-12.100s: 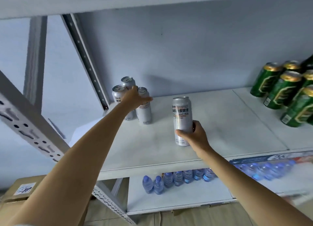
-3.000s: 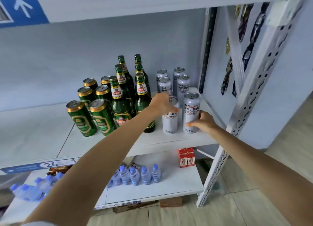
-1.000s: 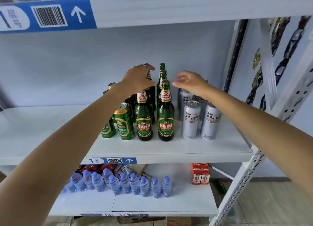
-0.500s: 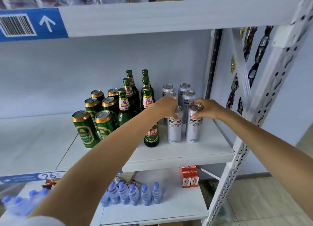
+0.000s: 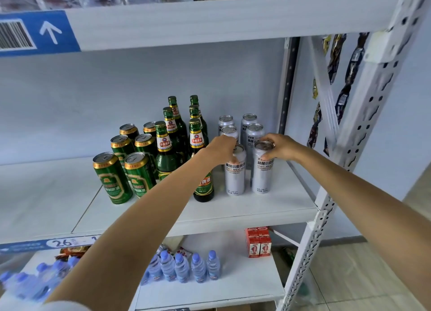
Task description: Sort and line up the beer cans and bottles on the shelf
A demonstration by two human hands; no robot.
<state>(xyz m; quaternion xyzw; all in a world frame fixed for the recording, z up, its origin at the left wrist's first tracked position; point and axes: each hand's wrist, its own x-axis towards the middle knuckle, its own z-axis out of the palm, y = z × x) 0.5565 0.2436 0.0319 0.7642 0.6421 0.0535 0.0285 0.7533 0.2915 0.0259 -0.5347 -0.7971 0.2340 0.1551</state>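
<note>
On the white shelf (image 5: 256, 208) several silver beer cans stand in two rows at the right end. My left hand (image 5: 222, 151) grips the top of the front left silver can (image 5: 235, 177). My right hand (image 5: 281, 147) grips the top of the front right silver can (image 5: 261, 175). Both cans stand upright on the shelf, side by side. Left of them stand several green beer bottles (image 5: 164, 152), one partly hidden by my left forearm, and beyond those several green cans (image 5: 112, 179) in two rows.
A perforated white upright (image 5: 324, 217) frames the shelf's right end. The shelf's left part (image 5: 42, 194) is bare. Below are water bottles (image 5: 182, 267) and red cartons (image 5: 258, 243). Snack packets (image 5: 335, 54) hang at the right. An upper shelf beam (image 5: 210, 23) crosses overhead.
Both hands came down from the bottle tops to the two front silver cans one second ago. Over the last half second they stayed on the can tops.
</note>
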